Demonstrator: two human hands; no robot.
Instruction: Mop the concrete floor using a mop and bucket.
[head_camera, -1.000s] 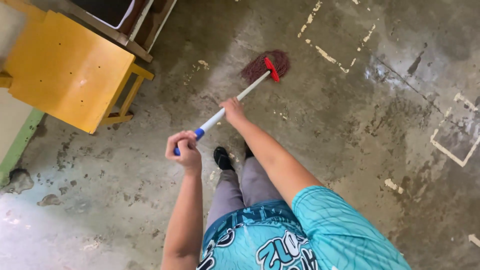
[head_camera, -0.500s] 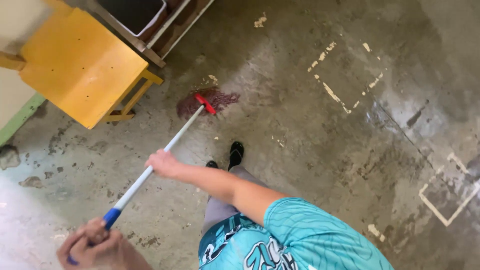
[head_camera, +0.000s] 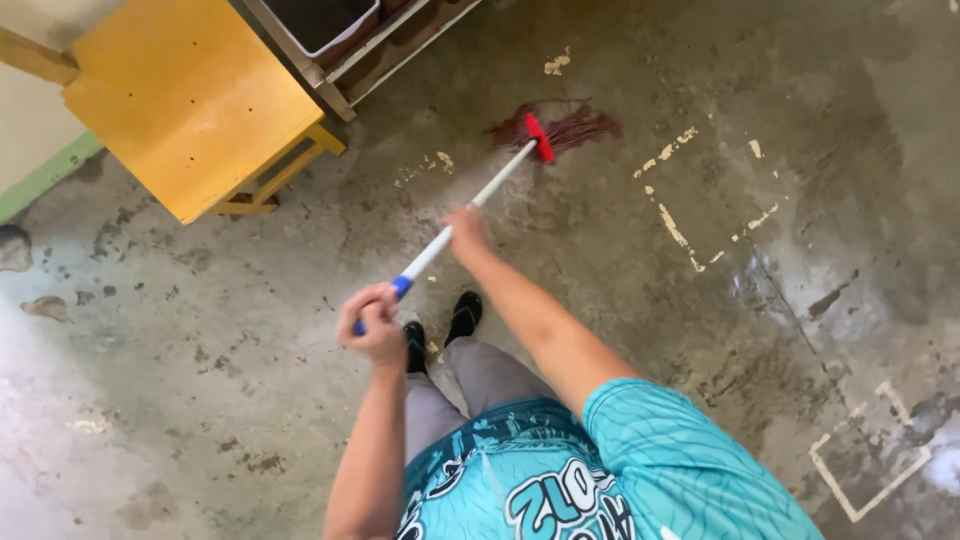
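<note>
Right, what I see from the head cam, quick notes:

Hidden/cut off: yellow stool runs out of frame top-left; its legs mostly under the seat. Shelf frame w/ a dark bin cut by top edge. My legs & torso cover the floor below centre; only the black shoes poke out.
Hard to make out: mop strands blur into the wet stain, can't tell where one ends.
Mop: white shaft, blue grip at the near end, red clamp, dark-red stringy head flat on the concrete floor, just beside the shelf frame's corner.
Left hand: fingers wrapped tight round the blue grip end.
Right hand: clamped round the white shaft, approx mid-length, arm stretched fwd.
Floor: grey, wet-looking patches, flaking pale paint lines to the right.
</note>
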